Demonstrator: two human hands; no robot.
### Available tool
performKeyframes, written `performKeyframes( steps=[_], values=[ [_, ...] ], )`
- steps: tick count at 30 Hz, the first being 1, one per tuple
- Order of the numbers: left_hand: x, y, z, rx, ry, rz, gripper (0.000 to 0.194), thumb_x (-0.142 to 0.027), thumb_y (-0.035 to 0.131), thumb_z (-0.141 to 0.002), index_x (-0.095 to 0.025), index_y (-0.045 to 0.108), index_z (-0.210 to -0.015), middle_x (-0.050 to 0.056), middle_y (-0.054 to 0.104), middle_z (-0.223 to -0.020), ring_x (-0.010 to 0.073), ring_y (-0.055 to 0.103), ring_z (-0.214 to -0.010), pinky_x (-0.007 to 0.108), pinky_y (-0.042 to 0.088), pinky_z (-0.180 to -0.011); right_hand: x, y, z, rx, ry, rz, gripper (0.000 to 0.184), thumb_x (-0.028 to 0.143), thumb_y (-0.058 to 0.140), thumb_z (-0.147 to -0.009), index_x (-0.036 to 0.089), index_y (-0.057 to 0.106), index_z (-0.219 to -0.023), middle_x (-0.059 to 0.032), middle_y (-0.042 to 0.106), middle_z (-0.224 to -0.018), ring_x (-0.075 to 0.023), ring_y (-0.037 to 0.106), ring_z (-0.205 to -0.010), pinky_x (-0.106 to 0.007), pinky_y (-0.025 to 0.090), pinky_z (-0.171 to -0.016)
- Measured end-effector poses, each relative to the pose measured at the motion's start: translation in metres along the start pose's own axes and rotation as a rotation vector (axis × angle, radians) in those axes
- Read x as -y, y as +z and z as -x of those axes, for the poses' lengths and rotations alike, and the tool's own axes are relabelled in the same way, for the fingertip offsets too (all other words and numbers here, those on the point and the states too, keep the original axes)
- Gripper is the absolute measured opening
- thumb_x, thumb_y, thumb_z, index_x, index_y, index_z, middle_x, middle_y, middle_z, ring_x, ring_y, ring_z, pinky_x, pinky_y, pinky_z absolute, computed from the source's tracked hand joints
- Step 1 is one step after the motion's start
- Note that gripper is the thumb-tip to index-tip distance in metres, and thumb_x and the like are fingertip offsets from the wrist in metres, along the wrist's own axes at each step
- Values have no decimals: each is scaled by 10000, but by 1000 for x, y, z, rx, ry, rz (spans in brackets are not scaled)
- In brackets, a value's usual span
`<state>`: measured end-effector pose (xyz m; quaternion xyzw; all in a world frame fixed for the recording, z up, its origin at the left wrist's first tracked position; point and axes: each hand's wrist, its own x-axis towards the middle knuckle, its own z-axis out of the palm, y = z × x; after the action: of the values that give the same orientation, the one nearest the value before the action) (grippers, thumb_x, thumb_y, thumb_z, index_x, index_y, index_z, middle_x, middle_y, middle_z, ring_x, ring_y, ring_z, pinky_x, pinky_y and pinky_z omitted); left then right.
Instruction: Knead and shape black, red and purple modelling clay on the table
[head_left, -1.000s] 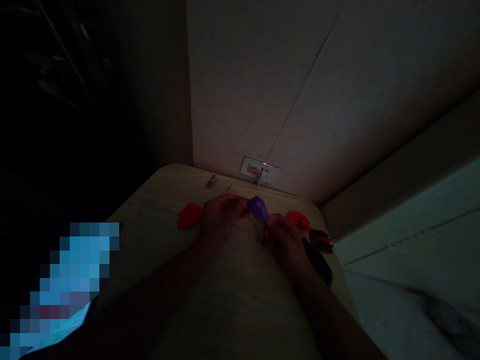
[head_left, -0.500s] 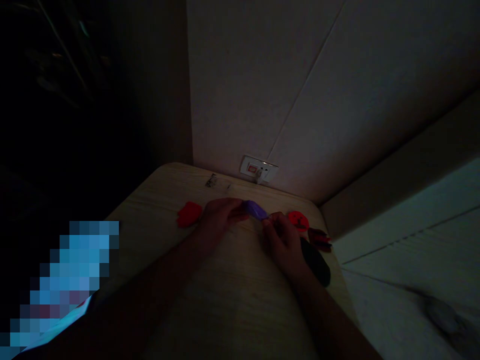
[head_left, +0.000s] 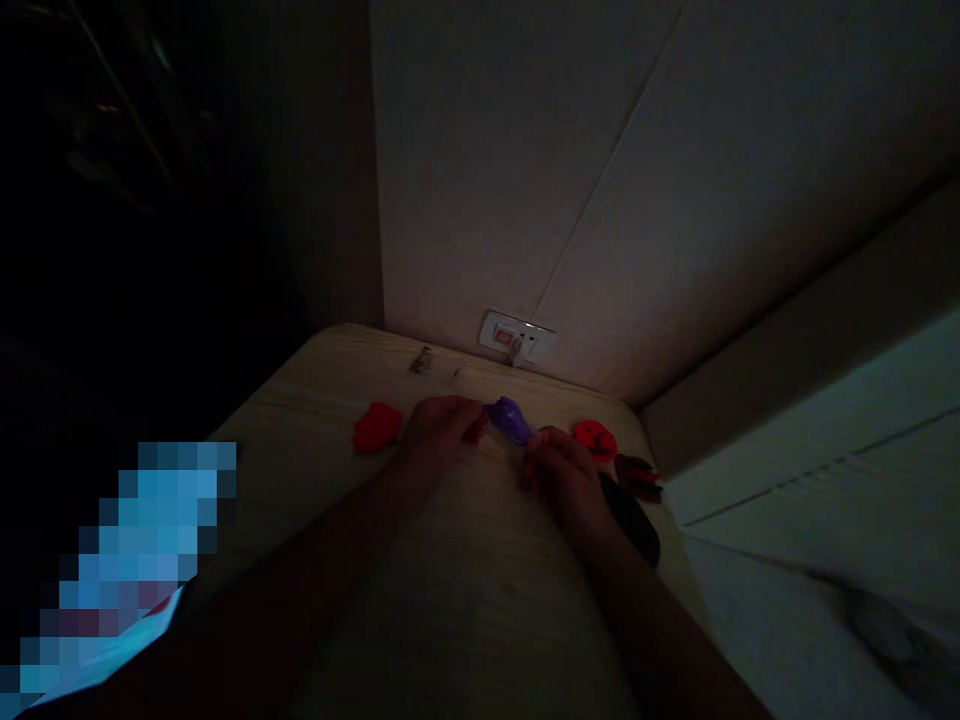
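Between my hands is a small, shiny, crumpled-looking purple piece [head_left: 511, 422]; the dim light hides its exact kind. My right hand [head_left: 566, 475] pinches its lower right end between thumb and fingers. At its upper left tip, my left hand [head_left: 439, 430] has its fingers closed together, seemingly gripping that tip. To the left of my left hand lies a flat red piece [head_left: 376, 428] with a notched edge. A round red piece [head_left: 595, 440] with dark marks rests just beyond my right hand. A dark oval object [head_left: 634, 525] is partly covered by my right wrist.
A dark red and black piece [head_left: 638, 478] lies near the right edge of the pale wooden table [head_left: 465, 580]. Behind it, a wall socket [head_left: 517, 338] with a plug sits low on the wall. A pixelated bright area [head_left: 142, 530] covers the lower left.
The purple piece has turned slightly and looks wider and more bunched, with its left tip more exposed. My left fingers have drawn back a little to the left.
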<state>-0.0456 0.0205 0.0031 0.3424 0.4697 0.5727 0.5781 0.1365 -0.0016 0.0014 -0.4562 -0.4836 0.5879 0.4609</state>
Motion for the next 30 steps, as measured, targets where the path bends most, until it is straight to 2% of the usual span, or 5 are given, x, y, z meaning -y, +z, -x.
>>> performKeyframes(
  steps=[7,9,12,16,30],
  values=[
    [2,1,3,29,86,-126,222,-335,601,-756,-172,613,-604,-16,583,-554,96,493,-505,227,381,-522,5,-1,-2,-23,106,-30,244,414,689,-766,209,557,-764,32,595,-568,-123,490,-372,-241,381,-344],
    [3,0,2,32,114,-163,224,-332,581,-766,-175,607,-609,-17,581,-555,100,495,-512,227,379,-528,9,0,3,-150,-32,183,275,440,665,-811,213,584,-943,23,622,-666,-133,521,-424,-250,409,-376],
    [2,0,4,19,155,-259,201,-315,576,-775,-177,612,-633,-23,575,-554,106,495,-516,226,361,-514,17,3,12,-342,-435,672,394,398,699,-836,219,611,-1175,-39,648,-888,-177,612,-686,-302,519,-583],
    [-4,6,15,37,258,-393,158,-287,606,-788,-177,621,-676,-32,583,-592,107,510,-548,220,377,-535,22,7,19,-286,-721,894,229,277,635,-914,240,699,-1130,-83,670,-1026,-198,627,-799,-361,548,-744],
    [-8,12,34,97,525,-604,42,-162,613,-770,-188,628,-742,-27,632,-679,115,553,-632,212,416,-596,25,4,20,-232,-755,939,121,195,575,-926,207,689,-889,-43,711,-780,-180,654,-678,-309,516,-653]
  ],
)
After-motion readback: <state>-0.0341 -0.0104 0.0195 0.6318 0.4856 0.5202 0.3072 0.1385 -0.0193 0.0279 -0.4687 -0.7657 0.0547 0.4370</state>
